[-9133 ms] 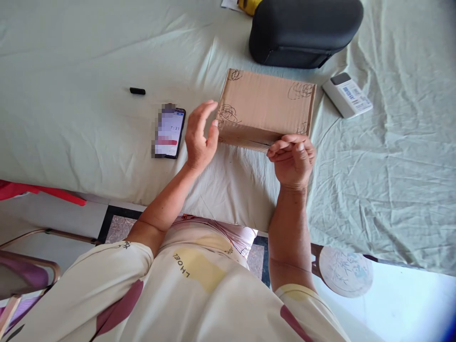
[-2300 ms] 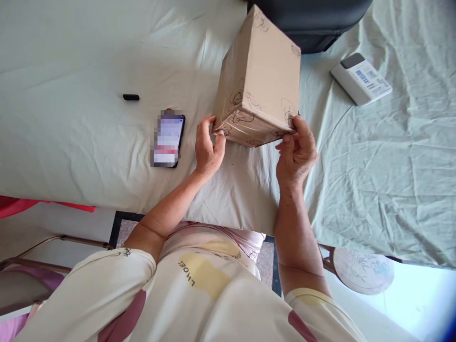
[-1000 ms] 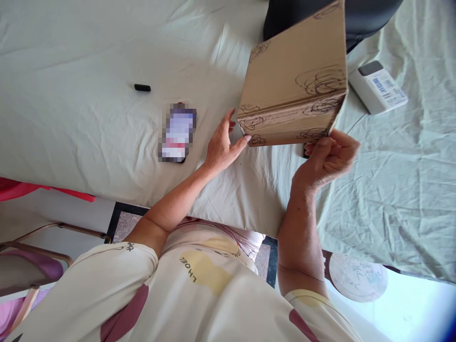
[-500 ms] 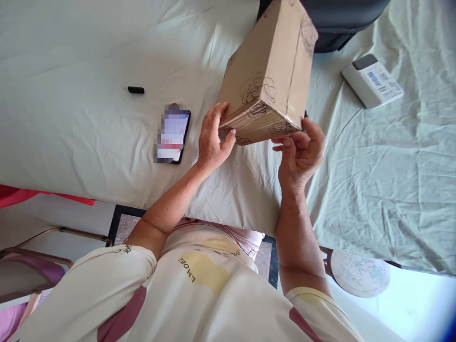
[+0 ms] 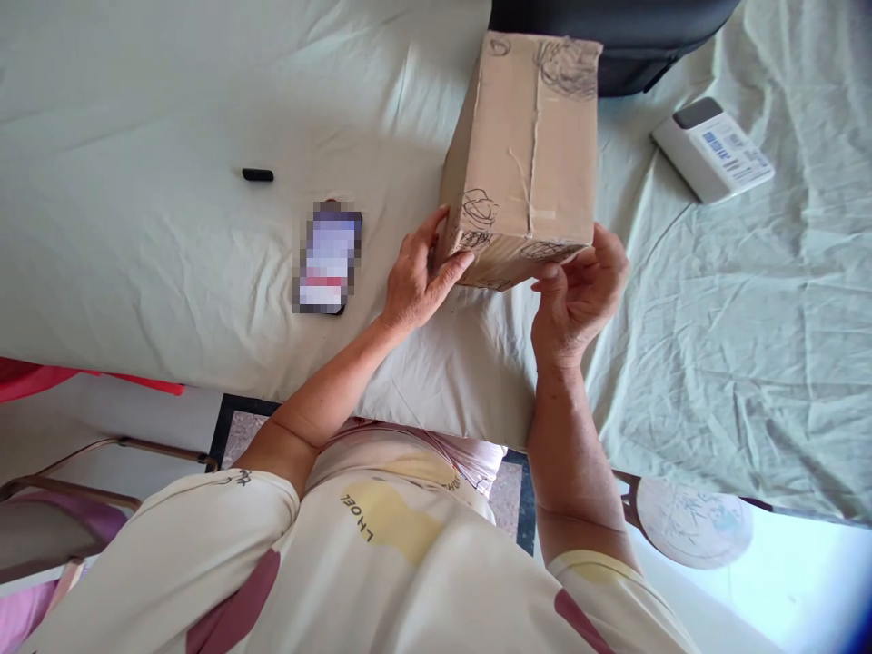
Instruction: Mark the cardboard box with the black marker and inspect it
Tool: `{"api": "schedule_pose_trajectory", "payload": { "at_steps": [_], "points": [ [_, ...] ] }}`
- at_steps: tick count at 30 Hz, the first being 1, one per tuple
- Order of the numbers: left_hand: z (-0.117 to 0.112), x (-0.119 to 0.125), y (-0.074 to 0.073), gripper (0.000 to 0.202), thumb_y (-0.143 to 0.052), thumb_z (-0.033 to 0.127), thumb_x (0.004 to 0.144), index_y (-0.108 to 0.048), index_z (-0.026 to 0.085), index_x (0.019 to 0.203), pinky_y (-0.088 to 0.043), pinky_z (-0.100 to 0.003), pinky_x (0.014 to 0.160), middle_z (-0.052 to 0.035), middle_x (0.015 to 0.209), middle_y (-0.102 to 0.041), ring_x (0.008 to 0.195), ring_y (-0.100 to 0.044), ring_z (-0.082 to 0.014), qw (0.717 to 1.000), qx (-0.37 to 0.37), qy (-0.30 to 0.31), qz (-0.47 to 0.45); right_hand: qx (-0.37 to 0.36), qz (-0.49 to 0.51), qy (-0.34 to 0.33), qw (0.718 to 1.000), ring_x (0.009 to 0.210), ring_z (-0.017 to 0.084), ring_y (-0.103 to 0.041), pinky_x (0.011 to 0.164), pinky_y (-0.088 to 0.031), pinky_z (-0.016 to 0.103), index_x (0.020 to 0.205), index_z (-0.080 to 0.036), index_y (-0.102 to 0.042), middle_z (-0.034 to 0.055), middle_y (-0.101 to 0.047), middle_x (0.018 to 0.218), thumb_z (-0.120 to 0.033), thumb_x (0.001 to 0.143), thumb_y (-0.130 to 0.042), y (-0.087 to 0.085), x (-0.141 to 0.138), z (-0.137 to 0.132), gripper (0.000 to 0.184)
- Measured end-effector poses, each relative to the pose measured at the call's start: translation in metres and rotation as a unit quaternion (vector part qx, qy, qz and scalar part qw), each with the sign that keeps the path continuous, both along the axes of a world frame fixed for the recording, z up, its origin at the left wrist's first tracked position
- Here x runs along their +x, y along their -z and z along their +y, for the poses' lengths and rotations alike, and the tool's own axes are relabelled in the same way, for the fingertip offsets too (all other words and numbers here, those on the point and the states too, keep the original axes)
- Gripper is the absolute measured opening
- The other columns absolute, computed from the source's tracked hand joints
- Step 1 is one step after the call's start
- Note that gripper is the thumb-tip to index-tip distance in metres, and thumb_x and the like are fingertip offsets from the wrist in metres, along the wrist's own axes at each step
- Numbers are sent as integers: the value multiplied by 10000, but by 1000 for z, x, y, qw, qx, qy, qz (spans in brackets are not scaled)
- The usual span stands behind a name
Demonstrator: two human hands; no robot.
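A brown cardboard box (image 5: pixel 555 154) with dark scribbled loops at its corners is tilted over the cloth-covered table. My left hand (image 5: pixel 422 272) grips its near left corner, thumb on the near edge and fingers along the side. At the near right corner, my right hand (image 5: pixel 579 282) has curled fingers against the box; its fingertips are partly hidden behind it. Left of my left hand lies a phone (image 5: pixel 327 263) with a lit, blurred screen. A small black cap-like piece (image 5: pixel 257 174) rests farther left.
Behind the box stands a black case (image 5: pixel 619 36). To the right lies a white and grey device with a printed label (image 5: pixel 722 154). Wrinkled pale green cloth (image 5: pixel 736 363) covers the table. Below its edge are a round stool (image 5: pixel 695 522) and a chair frame (image 5: pixel 163 447).
The box has turned and tipped, so its taped-seam face now points up toward me and its left side shows less. My left hand has shifted slightly right with it.
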State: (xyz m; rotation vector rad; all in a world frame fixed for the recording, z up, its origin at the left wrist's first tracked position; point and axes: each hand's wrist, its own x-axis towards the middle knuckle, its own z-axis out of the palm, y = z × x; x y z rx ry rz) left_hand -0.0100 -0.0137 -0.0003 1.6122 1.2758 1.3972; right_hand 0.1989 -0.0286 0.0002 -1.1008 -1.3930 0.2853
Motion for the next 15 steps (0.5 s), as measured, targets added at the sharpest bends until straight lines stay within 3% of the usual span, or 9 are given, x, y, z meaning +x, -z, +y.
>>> {"api": "schedule_pose_trajectory", "payload": {
  "at_steps": [3, 6, 11, 15],
  "points": [
    [0, 0, -1, 691, -513, 810, 950, -586, 340, 1450, -519, -411, 1200, -93, 1440, -666, 1396, -635, -274, 1000, 11, -5, 5, -41, -19, -7, 999, 754, 164, -629, 634, -592, 333, 1317, -353, -628, 5, -632, 919, -561, 970, -656, 5, 2, 1, 405],
    [2, -3, -4, 694, -461, 806, 974, -616, 309, 1433, -472, -419, 1266, -90, 1468, -679, 1435, -618, -262, 1000, -7, 1, -11, -91, -40, -30, 995, 762, 150, -652, 679, -608, 322, 1317, -322, -641, -10, -654, 898, -469, 945, -685, 9, 1, 1, 403],
    [4, -6, -5, 799, -449, 857, 939, -653, 240, 1403, -482, -387, 1257, -114, 1446, -706, 1430, -629, -267, 998, -39, -19, -45, -154, -118, -26, 981, 787, 163, -688, 769, -633, 351, 1373, -282, -647, -16, -715, 876, -298, 852, -706, 11, 1, -1, 525],
    [6, -4, -2, 786, -390, 892, 924, -670, 280, 1330, -522, -334, 1193, -69, 1377, -742, 1352, -681, -235, 994, -62, -43, -74, -167, -151, -27, 974, 773, 171, -686, 804, -644, 374, 1436, -259, -631, -1, -730, 874, -318, 864, -699, 11, 1, -3, 578]
  ]
}}
